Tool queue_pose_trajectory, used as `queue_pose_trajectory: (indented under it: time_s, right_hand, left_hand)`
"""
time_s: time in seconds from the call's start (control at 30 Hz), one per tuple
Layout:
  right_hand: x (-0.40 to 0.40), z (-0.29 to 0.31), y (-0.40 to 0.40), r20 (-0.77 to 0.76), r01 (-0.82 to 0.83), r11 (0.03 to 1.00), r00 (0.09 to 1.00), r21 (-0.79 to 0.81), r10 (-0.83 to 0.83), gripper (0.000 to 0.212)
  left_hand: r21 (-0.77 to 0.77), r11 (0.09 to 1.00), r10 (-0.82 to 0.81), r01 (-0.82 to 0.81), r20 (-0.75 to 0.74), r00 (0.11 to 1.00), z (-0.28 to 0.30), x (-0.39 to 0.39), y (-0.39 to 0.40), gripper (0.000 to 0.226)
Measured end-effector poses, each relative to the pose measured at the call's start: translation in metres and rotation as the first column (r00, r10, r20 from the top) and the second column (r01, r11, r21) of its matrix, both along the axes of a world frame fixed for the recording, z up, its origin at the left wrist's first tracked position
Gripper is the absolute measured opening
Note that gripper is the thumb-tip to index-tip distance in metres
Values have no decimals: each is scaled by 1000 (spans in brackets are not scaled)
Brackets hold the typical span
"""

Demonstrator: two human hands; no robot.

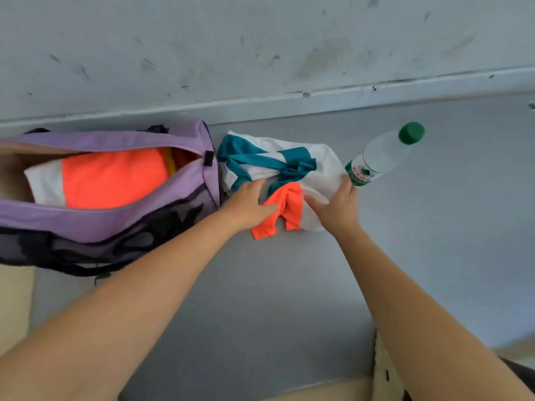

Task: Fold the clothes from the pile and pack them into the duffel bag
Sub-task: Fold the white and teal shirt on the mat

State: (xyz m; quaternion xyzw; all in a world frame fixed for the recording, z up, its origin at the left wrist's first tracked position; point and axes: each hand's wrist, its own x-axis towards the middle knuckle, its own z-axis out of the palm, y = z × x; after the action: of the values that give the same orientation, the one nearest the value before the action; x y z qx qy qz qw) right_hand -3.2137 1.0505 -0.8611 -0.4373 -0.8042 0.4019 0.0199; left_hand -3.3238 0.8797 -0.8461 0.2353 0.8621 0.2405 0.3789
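A purple duffel bag [110, 224] lies unzipped at the left, with a folded orange and white garment [113, 178] inside. To its right a crumpled pile of clothes [318, 166] sits on the grey table: white cloth with teal bands, plus an orange piece [289, 206] at the front. My left hand [249, 204] rests on the pile's left side, fingers stretched onto the orange piece. My right hand [338, 204] lies on the white cloth at the pile's right side, fingers extended.
A clear plastic water bottle [379, 157] with a green cap stands just right of the pile, close to my right hand. A scuffed grey wall [260, 53] runs behind the table. The bag's black strap [86, 270] hangs over the table's left front edge.
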Motion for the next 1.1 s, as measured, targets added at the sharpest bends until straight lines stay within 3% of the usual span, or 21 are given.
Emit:
queue_pose_trajectory:
  time_s: [0.07, 0.17, 0.3, 0.4, 0.5, 0.63, 0.77, 0.87, 1.0, 1.07, 1.1]
  right_hand:
    - [0, -10, -5, 2, 24, 990, 1000, -137, -23, 95]
    - [13, -22, -25, 67, 41, 954, 997, -299, -22, 76]
    - [38, -10, -55, 105, 11, 934, 994, -356, 28, 10]
    - [57, 26, -78, 96, -120, 831, 974, -543, 204, 32]
    - [70, 77, -93, -27, -267, 689, 941, -674, 338, 36]
    - [79, 171, -98, -211, -402, 638, 910, -657, 356, 30]
    - [92, 275, -105, -471, -324, 839, 877, -438, 93, 29]
    - [102, 344, -114, -595, -306, 917, 798, -255, 100, 30]
    - [127, 409, -130, -491, -570, 803, 757, -174, 431, 63]
    - [136, 428, -134, -353, -633, 769, 742, -87, 571, 72]
    - [140, 434, -133, -290, -651, 757, 735, -50, 613, 66]
  left_hand:
    - [110, 946, 278, -305, 207, 938, -24, 14, 5, 70]
    - [89, 777, 500, -623, 513, 697, -36, 37, 2, 75]
    - [-9, 736, 530, -677, 630, 568, -29, 65, -21, 81]
    - [-55, 727, 537, -685, 668, 516, -7, 86, -47, 73]
    - [-8, 710, 506, -704, 700, 503, 34, 98, -69, 60]
    - [210, 716, 372, -666, 693, 618, 128, 104, -81, 36]
    - [436, 743, 211, -507, 566, 797, 248, 110, -96, 19]
    - [586, 756, -6, -292, 452, 892, 328, 128, -111, 33]
    - [696, 696, -93, -175, 329, 940, 405, 155, -132, 28]
    - [662, 746, -13, -76, 128, 992, 425, 161, -147, 33]
    - [615, 789, 31, -23, -3, 1000, 430, 160, -155, 34]
